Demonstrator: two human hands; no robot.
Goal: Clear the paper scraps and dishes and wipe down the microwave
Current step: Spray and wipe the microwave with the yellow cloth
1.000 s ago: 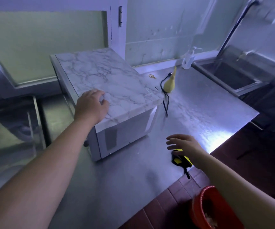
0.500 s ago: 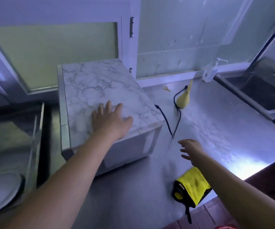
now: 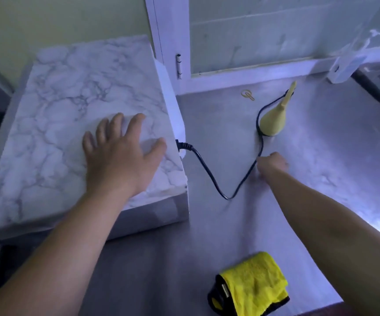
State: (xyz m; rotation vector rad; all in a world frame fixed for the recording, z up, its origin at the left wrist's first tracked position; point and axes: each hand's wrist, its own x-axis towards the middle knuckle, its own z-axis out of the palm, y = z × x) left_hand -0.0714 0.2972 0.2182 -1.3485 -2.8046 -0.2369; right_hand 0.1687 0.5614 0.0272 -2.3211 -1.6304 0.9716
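Left hand (image 3: 120, 160) is laid flat, fingers spread, on the microwave (image 3: 70, 124) top. Right hand (image 3: 273, 163) is curled, and the black power cord (image 3: 207, 172) appears pinched at its fingertips. Risk: if the cord is tugged, the yellow pear-shaped bulb (image 3: 273, 122) touching it could be toppled, or the microwave dragged across the steel counter (image 3: 207, 247). Microwave is set at the counter's left; top is covered in marble-patterned film, sides white. Yellow cloth (image 3: 255, 283) is seen near the front edge.

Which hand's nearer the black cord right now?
Right. The right hand is at the black cord, fingers curled, seemingly pinching it. The left hand lies flat on the microwave top, near where the cord exits, not touching it.
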